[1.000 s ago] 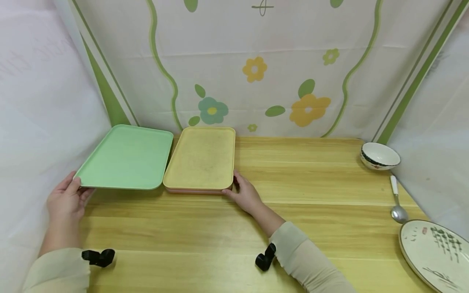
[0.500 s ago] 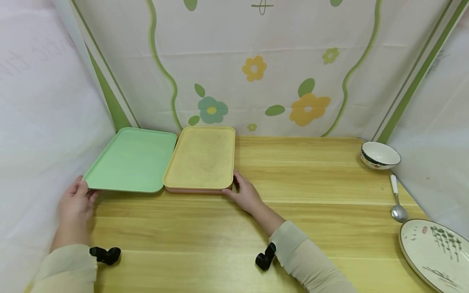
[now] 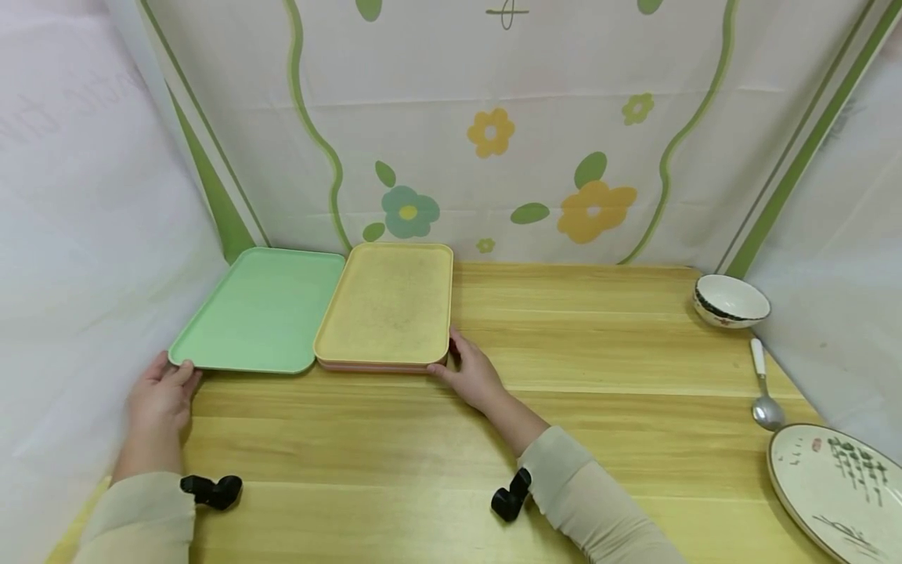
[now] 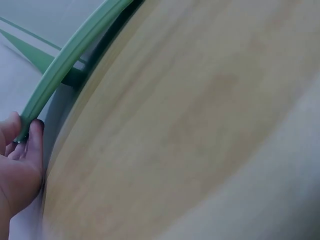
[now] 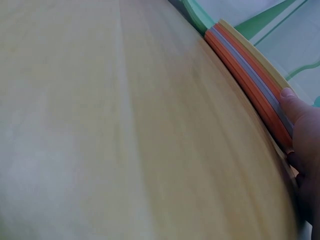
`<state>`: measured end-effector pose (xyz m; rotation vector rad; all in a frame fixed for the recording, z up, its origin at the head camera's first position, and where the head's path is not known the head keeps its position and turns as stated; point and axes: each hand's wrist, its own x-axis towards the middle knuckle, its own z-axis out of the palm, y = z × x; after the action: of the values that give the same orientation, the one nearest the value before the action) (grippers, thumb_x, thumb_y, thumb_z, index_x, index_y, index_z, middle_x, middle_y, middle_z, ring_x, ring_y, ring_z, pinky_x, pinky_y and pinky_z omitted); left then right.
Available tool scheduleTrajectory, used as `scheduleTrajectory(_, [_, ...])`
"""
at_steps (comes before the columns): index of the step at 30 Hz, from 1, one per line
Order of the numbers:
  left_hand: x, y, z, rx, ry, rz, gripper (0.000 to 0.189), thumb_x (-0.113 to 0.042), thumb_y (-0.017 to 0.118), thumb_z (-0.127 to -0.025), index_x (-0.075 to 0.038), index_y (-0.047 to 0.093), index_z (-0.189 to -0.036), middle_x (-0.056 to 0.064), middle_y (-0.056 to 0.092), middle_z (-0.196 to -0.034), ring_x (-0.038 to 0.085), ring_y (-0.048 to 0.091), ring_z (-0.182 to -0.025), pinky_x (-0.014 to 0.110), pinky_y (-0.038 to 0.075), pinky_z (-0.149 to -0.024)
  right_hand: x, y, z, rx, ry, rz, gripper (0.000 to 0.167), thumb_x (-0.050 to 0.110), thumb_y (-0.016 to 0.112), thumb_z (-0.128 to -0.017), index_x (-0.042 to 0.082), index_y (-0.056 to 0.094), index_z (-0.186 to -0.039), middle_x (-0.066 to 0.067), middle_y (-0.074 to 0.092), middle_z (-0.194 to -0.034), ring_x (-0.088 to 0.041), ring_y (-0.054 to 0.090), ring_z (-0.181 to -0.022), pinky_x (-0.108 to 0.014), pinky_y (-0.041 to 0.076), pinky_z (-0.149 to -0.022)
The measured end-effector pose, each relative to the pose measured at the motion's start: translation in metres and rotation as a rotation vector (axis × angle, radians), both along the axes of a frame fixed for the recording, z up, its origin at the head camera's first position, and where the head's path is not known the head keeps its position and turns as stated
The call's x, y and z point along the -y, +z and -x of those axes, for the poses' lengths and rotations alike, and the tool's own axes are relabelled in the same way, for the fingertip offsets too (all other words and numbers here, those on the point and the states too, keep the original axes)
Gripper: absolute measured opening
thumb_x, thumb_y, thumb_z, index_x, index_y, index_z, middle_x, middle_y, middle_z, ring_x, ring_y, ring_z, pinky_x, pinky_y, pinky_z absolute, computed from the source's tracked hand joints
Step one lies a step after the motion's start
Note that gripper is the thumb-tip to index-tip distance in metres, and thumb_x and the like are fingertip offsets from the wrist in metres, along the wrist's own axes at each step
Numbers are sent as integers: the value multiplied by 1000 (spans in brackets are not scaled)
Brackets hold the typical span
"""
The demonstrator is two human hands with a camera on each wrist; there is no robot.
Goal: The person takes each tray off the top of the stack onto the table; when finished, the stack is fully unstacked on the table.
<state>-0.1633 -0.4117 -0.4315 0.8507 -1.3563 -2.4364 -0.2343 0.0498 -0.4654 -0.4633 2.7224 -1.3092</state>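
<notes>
A green tray [image 3: 264, 309] lies at the back left, its right edge against a stack of trays topped by a yellow tray [image 3: 387, 301]. My left hand [image 3: 160, 395] pinches the green tray's near left corner. In the left wrist view its thumb is on the rim of the green tray [image 4: 60, 67] and fingers reach underneath; a dark gap shows between rim and tabletop. My right hand [image 3: 474, 376] holds the stack's near right corner, thumb at the front edge. Orange and grey tray edges [image 5: 252, 77] show below the yellow one in the right wrist view.
On the right of the wooden table [image 3: 578, 345] stand a white bowl [image 3: 733, 299] with a patterned outside, a spoon [image 3: 764, 392] with a white handle, and an oval plate [image 3: 838, 486]. A flowered cloth [image 3: 535, 164] hangs behind; white cloth closes both sides.
My left hand has moved right and slightly toward me, lowering the green tray and bringing its right edge against the stack. My right hand has stayed at the stack's corner.
</notes>
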Motion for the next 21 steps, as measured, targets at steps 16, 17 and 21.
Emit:
scheduleTrajectory(16, [-7,4,9,236,76,153,80,-8,66,-91,-25,22,-156,-7,29,-158,-7,63,-81,7,52,-78,-1,2,-1,-11,12,14,94,54,67,-86,12,22,-157,-10,37,-157,-30,34,-145,-48,30,-119])
scheduleTrajectory(17, [-8,4,9,257,73,185,79,-11,65,-92,-25,22,-156,-5,26,-161,-6,63,-93,7,50,-83,-1,3,-1,-9,14,17,94,54,67,-86,12,22,-157,-10,37,-157,-29,34,-145,-48,30,-119])
scheduleTrajectory(21, [-13,5,10,344,22,363,77,-26,61,-95,-24,15,-157,-6,12,-164,3,30,-144,12,33,-110,-1,2,-1,-4,14,23,94,54,67,-86,12,22,-157,-11,37,-157,-30,34,-145,-48,29,-119])
